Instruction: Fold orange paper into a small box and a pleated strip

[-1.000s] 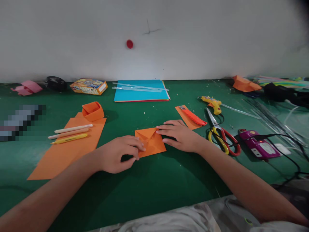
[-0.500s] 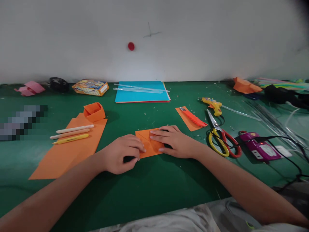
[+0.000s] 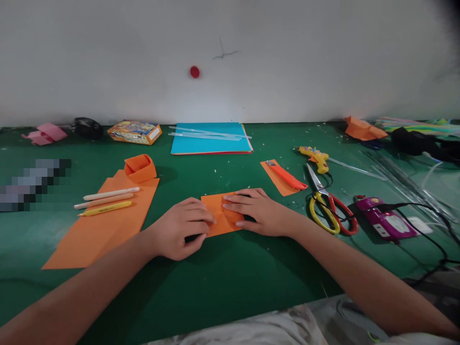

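Both hands press a small folded orange paper flat on the green worktop, near its middle and just in front of the person. The left hand has its fingers curled and its fingertips pinning the left edge of the paper; its grip is closed down on the paper, not around it. The right hand lies flat, fingers together and stretched, covering the right part. I judge that a fold is being creased now; the next move probably calls for sliding the fingertips along the fold with firm pressure, while the other hand keeps the paper from turning. The long axis of the paper runs left to right, tilted slightly, its right end a little nearer to the person.
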Available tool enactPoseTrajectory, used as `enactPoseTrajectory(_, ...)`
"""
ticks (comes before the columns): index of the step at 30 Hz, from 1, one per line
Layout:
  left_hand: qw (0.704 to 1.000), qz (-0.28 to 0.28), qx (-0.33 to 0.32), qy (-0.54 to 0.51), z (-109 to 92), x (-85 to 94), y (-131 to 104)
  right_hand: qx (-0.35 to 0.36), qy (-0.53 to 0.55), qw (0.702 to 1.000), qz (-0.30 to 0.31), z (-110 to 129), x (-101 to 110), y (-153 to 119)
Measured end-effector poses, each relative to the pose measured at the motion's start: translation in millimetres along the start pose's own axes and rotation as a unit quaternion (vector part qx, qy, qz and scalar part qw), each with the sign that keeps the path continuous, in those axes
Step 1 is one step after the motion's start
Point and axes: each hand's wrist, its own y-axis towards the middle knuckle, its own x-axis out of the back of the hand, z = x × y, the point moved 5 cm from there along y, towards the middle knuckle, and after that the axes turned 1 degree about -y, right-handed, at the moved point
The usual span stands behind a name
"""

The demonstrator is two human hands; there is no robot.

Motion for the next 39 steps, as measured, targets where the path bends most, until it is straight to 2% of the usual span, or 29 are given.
enactPoseTrajectory(3,0.998,-0.036,0.008,0.043,4,1.2,-2,0.001,0.0,1.0,-0.003,0,0,0)
enactPoseTrajectory(6,0.995,-0.049,0.038,0.077,11,0.0,-2,0.0,-0.002,1.0,-0.003,0,0,-1)
enactPoseTrajectory(11,0.991,-0.024,0.072,0.114,17,-4.8,-2,0.0,-0.008,1.0,0.003,0,-1,-1)
enactPoseTrajectory(23,0.986,-0.004,0.134,0.099,28,-9.7,-7,-0.001,0.0,1.0,0.0,-1,-1,-1)
enactPoseTrajectory(29,0.968,0.014,0.225,0.107,39,-10.9,-11,-0.001,0.005,1.0,0.002,-3,-1,-1)
enactPoseTrajectory(32,0.962,0.009,0.25,0.106,42,-9.9,-12,-0.001,0.007,1.0,0.007,-3,-1,-1)
enactPoseTrajectory(39,0.958,-0.029,0.261,0.113,44,-8.0,-12,-0.005,0.003,1.0,0.014,-3,-1,0)
